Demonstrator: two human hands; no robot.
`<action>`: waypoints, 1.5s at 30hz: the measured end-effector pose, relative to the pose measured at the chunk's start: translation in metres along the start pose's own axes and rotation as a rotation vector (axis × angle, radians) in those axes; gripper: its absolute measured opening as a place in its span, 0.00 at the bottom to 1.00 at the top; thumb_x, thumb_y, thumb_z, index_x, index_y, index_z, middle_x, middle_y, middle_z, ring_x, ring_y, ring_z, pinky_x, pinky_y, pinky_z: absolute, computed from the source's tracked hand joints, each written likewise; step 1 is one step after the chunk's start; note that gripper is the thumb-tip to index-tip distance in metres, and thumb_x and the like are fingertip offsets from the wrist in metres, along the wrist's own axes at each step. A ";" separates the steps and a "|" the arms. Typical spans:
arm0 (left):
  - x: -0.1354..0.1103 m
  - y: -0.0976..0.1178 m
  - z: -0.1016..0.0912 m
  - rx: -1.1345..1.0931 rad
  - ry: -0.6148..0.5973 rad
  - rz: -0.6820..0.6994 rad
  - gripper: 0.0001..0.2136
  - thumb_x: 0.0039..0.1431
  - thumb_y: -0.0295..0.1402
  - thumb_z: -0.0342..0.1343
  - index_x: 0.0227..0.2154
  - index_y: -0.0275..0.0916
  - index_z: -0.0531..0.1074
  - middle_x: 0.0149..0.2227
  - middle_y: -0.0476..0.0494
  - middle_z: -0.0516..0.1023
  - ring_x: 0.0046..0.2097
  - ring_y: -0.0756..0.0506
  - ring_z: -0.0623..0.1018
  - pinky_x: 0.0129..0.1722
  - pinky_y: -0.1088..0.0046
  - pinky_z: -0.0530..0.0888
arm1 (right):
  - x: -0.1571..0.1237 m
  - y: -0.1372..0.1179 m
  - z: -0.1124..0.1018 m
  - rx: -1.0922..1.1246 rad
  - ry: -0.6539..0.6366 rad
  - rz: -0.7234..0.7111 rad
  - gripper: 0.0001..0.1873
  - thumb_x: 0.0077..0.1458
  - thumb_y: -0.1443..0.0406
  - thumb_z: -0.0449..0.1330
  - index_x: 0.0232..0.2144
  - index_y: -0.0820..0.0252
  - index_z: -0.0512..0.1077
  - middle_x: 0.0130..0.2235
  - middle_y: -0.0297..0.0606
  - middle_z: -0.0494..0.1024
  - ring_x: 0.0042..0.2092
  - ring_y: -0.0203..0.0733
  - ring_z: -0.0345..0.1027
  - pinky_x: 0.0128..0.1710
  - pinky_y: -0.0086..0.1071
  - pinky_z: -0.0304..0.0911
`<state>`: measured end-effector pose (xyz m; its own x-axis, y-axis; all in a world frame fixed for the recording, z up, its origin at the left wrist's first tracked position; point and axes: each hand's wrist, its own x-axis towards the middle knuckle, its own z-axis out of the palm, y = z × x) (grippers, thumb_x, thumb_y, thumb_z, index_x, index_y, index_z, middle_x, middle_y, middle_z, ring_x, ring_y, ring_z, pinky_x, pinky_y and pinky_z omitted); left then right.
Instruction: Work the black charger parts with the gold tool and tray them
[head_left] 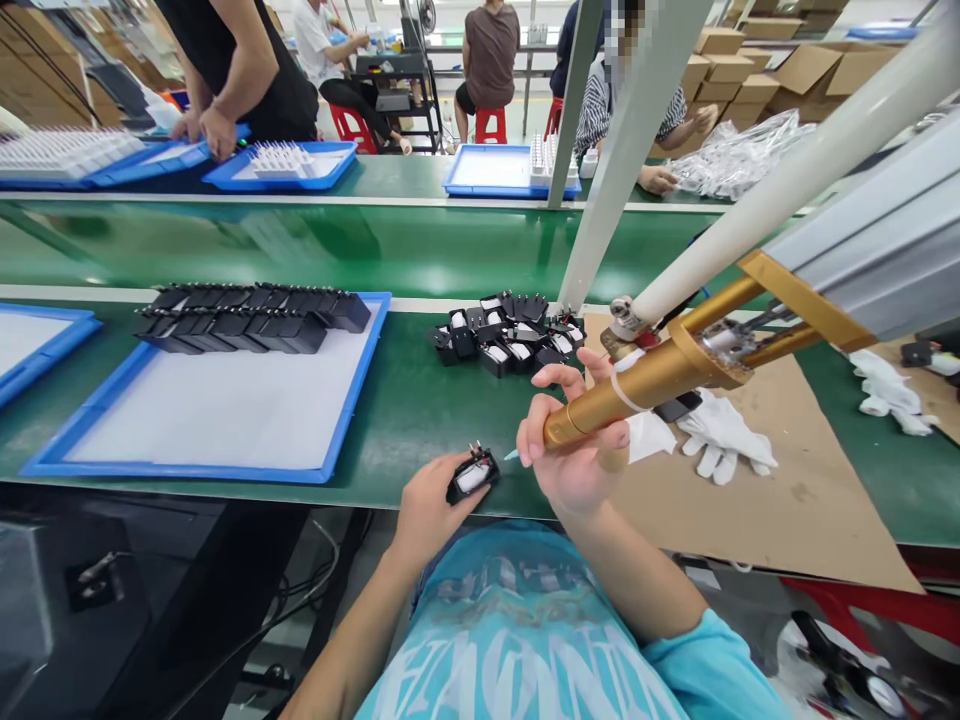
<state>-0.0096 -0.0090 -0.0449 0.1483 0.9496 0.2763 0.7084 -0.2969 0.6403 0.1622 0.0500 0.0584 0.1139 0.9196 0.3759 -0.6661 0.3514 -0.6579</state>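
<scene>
My left hand point(429, 505) grips a small black plug adapter housing point(472, 475) near the bench's front edge, its metal pins pointing up and a white part showing inside. Around a gold-coloured glue dispenser point(592, 415) hanging from the upper right, my right hand point(574, 450) has its fingers wrapped. The dispenser's thin pale nozzle points left, close beside the housing; whether they touch I cannot tell. Beyond my hands lies a loose pile of similar black housings point(510, 335) with white parts inside.
At left, a blue tray point(202, 420) lined in white carries rows of black housings point(247, 318). Cardboard point(780, 500) at right bears white gloves point(724, 435). A slanting white pole point(787, 170) crosses above. Co-workers sit and stand beyond the green conveyor point(300, 240).
</scene>
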 end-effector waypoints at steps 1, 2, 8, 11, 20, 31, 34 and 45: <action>0.000 0.003 0.002 0.016 0.021 -0.005 0.15 0.58 0.38 0.61 0.47 0.43 0.71 0.43 0.43 0.81 0.42 0.43 0.81 0.43 0.66 0.78 | 0.000 0.001 0.001 0.013 -0.013 0.000 0.23 0.54 0.45 0.57 0.49 0.46 0.66 0.41 0.32 0.73 0.18 0.27 0.61 0.11 0.25 0.61; 0.001 0.006 0.004 0.030 0.045 -0.005 0.15 0.58 0.39 0.61 0.46 0.42 0.71 0.41 0.44 0.82 0.39 0.44 0.82 0.39 0.68 0.78 | -0.001 0.001 0.002 0.027 -0.026 -0.001 0.23 0.55 0.46 0.57 0.49 0.46 0.66 0.41 0.32 0.73 0.18 0.27 0.61 0.11 0.25 0.62; 0.012 0.027 0.000 0.031 0.159 0.124 0.14 0.56 0.37 0.61 0.44 0.40 0.69 0.38 0.45 0.82 0.36 0.45 0.82 0.35 0.73 0.78 | -0.001 0.001 0.001 0.033 -0.013 -0.030 0.23 0.56 0.46 0.56 0.49 0.48 0.65 0.41 0.33 0.73 0.18 0.27 0.61 0.11 0.25 0.63; 0.016 0.033 -0.003 0.031 0.164 0.153 0.14 0.56 0.37 0.61 0.44 0.41 0.69 0.37 0.45 0.82 0.34 0.46 0.82 0.34 0.73 0.78 | -0.002 -0.001 -0.002 0.007 0.007 -0.025 0.22 0.55 0.46 0.56 0.47 0.49 0.66 0.41 0.34 0.73 0.17 0.27 0.61 0.10 0.25 0.62; 0.017 0.034 -0.005 0.026 0.136 0.129 0.15 0.56 0.39 0.61 0.44 0.42 0.70 0.37 0.45 0.82 0.32 0.46 0.81 0.31 0.72 0.77 | -0.001 -0.003 -0.001 -0.036 0.018 -0.024 0.20 0.55 0.46 0.55 0.42 0.49 0.66 0.43 0.35 0.73 0.17 0.27 0.61 0.10 0.25 0.61; 0.027 0.042 0.010 -0.081 0.107 0.030 0.11 0.56 0.37 0.60 0.41 0.42 0.71 0.33 0.48 0.82 0.29 0.47 0.80 0.31 0.74 0.76 | -0.003 0.000 0.012 0.014 0.037 0.002 0.25 0.55 0.45 0.54 0.50 0.46 0.63 0.44 0.36 0.73 0.17 0.27 0.61 0.10 0.28 0.62; 0.028 0.046 0.014 -0.119 0.139 0.031 0.11 0.54 0.37 0.60 0.40 0.42 0.72 0.32 0.48 0.82 0.30 0.46 0.80 0.31 0.73 0.76 | -0.004 0.003 0.015 0.012 0.019 0.025 0.25 0.54 0.43 0.55 0.48 0.47 0.64 0.44 0.36 0.73 0.17 0.27 0.61 0.10 0.28 0.61; 0.029 0.038 0.009 -0.103 0.111 0.101 0.15 0.58 0.41 0.58 0.46 0.42 0.72 0.40 0.44 0.83 0.38 0.44 0.82 0.39 0.70 0.78 | -0.006 0.004 0.019 -0.020 0.039 -0.018 0.25 0.54 0.42 0.51 0.48 0.44 0.60 0.49 0.37 0.71 0.18 0.27 0.61 0.10 0.28 0.60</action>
<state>0.0278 0.0088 -0.0194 0.1344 0.8991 0.4166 0.6181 -0.4047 0.6739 0.1454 0.0428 0.0659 0.1543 0.9193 0.3620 -0.6488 0.3706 -0.6646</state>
